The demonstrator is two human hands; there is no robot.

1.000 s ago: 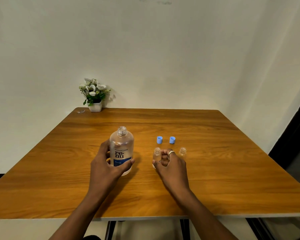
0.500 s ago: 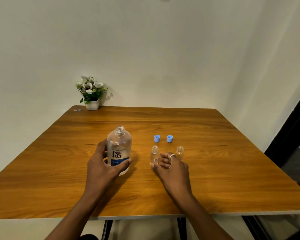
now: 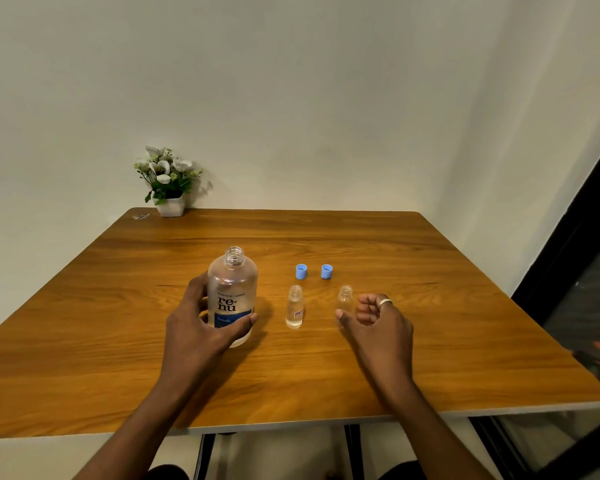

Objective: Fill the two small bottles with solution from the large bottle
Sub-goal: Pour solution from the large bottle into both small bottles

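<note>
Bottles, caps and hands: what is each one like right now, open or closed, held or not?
Large bottle: upright, cap off, held.
Left small bottle: upright, uncapped, some clear liquid inside.
Right small bottle: upright, uncapped; fill unclear.
Left cap: off, lying on the table.
Right cap: off, lying on the table.
Left hand: grips the large bottle.
Right hand: loosely curled, holds nothing, beside the right small bottle.
</note>
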